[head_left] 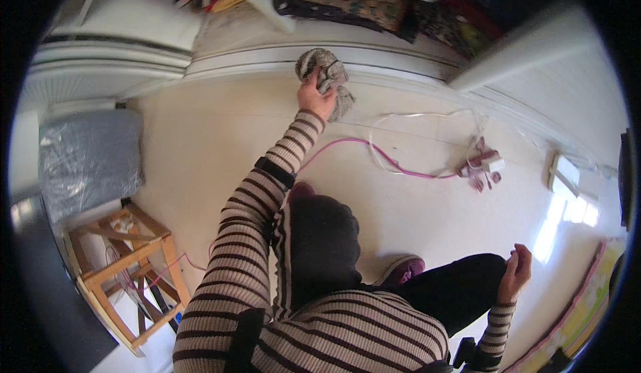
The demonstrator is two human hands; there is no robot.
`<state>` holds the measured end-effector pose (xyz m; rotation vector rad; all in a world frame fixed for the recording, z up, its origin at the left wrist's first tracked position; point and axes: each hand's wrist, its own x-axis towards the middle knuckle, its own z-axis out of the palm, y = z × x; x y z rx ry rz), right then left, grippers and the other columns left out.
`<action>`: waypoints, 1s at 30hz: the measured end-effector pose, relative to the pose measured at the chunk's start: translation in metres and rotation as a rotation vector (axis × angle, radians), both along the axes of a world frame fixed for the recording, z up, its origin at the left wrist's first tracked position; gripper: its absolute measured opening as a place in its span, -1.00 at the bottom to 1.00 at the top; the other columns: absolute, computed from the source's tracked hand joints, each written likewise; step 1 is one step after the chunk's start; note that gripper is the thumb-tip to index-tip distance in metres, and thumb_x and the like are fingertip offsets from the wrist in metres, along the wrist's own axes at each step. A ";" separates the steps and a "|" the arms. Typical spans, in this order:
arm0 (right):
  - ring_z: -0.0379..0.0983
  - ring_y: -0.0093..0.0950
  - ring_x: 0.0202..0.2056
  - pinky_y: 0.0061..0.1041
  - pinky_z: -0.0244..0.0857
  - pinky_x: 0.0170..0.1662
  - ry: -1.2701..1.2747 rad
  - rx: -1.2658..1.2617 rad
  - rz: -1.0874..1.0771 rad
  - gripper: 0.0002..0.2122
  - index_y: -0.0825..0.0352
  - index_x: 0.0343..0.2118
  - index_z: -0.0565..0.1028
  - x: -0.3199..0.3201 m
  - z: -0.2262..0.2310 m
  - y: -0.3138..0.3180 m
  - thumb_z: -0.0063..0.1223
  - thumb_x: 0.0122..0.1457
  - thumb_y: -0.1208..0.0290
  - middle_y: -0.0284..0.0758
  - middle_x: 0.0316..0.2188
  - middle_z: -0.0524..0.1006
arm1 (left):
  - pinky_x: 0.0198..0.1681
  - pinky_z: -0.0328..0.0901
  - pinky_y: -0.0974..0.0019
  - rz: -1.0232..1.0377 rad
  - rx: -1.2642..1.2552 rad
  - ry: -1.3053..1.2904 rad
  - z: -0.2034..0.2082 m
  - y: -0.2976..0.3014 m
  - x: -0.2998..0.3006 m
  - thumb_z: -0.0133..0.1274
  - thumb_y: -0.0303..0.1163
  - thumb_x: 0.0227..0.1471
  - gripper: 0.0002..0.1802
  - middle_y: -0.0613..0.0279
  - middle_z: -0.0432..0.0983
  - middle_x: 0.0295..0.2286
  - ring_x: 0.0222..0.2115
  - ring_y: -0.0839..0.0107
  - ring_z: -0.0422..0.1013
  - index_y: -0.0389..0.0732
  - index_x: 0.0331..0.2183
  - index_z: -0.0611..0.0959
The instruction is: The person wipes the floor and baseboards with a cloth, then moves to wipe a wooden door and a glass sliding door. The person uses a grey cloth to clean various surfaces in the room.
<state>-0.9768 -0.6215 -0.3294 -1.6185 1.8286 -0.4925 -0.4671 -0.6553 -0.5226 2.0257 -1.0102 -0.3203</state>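
Note:
My left hand (315, 98) is closed on a crumpled grey-brown cloth (323, 67). The cloth is pressed against the white sliding-door track (267, 58) at the foot of a wardrobe opening, and one end hangs down onto the pale floor. My left arm, in a striped sleeve, reaches far forward. Beside my bent right knee, my right hand (515, 274) is held off to the right with its fingers loosely bent and apart. Nothing shows in it.
Folded clothes (354, 11) lie inside the wardrobe. A pink cable (374, 147) crosses the floor to a plug cluster (482, 165); a white box (564, 175) sits farther right. On the left stand a wooden stool (127, 256) and a plastic-wrapped grey bundle (92, 159). A colourful mat (577, 306) edges the right.

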 end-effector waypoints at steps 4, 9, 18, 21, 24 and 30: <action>0.26 -0.64 -0.46 -0.68 0.22 -0.41 -0.051 0.002 -0.050 -0.86 0.41 -0.32 0.37 -0.004 0.002 0.004 -0.20 0.06 0.54 -0.37 -0.47 0.37 | -0.22 0.28 0.18 -0.157 -0.035 -0.136 0.002 -0.020 -0.042 0.08 -0.34 -0.34 -0.35 -0.10 0.40 -0.32 -0.29 0.01 0.35 -0.15 -0.08 0.34; 0.19 -0.70 -0.55 -0.72 0.16 -0.46 -0.009 -0.017 -0.061 -0.87 0.40 -0.34 0.38 -0.008 0.004 0.006 -0.18 0.03 0.56 -0.41 -0.52 0.35 | -0.26 0.28 0.12 -0.440 0.131 -0.089 0.012 -0.050 -0.097 0.05 -0.37 -0.32 -0.38 -0.14 0.35 -0.27 -0.32 0.00 0.35 -0.14 -0.08 0.35; 0.20 -0.69 -0.54 -0.72 0.15 -0.48 0.082 -0.083 -0.045 -0.88 0.40 -0.37 0.39 -0.003 0.012 0.013 -0.18 0.02 0.56 -0.42 -0.53 0.35 | -0.16 0.25 0.20 -0.729 0.271 -0.249 0.025 -0.071 -0.136 0.05 -0.46 -0.30 -0.37 -0.21 0.26 -0.15 -0.24 -0.02 0.32 -0.14 -0.06 0.32; 0.22 -0.68 -0.53 -0.70 0.16 -0.47 0.006 -0.038 -0.085 -0.88 0.40 -0.37 0.39 0.004 0.011 0.012 -0.18 0.02 0.57 -0.41 -0.53 0.35 | -0.20 0.27 0.26 -1.068 0.066 0.004 0.046 -0.079 -0.157 0.03 -0.53 -0.36 -0.43 -0.09 0.39 -0.29 -0.29 0.06 0.35 -0.17 -0.13 0.42; 0.22 -0.67 -0.54 -0.70 0.17 -0.47 0.034 -0.096 -0.010 -0.88 0.40 -0.37 0.39 0.011 0.010 0.010 -0.19 0.02 0.57 -0.40 -0.54 0.36 | -0.21 0.27 0.28 -1.061 0.013 0.259 0.068 -0.066 -0.189 0.02 -0.55 -0.41 -0.38 -0.03 0.42 -0.34 -0.31 0.15 0.36 -0.11 -0.12 0.43; 0.22 -0.68 -0.56 -0.70 0.17 -0.49 0.031 -0.113 -0.025 -0.87 0.40 -0.37 0.39 0.026 0.010 0.006 -0.19 0.02 0.57 -0.40 -0.55 0.37 | -0.16 0.25 0.43 -1.036 0.066 0.515 0.101 -0.056 -0.145 0.02 -0.57 -0.37 -0.38 0.07 0.44 -0.29 -0.27 0.44 0.37 -0.17 -0.10 0.40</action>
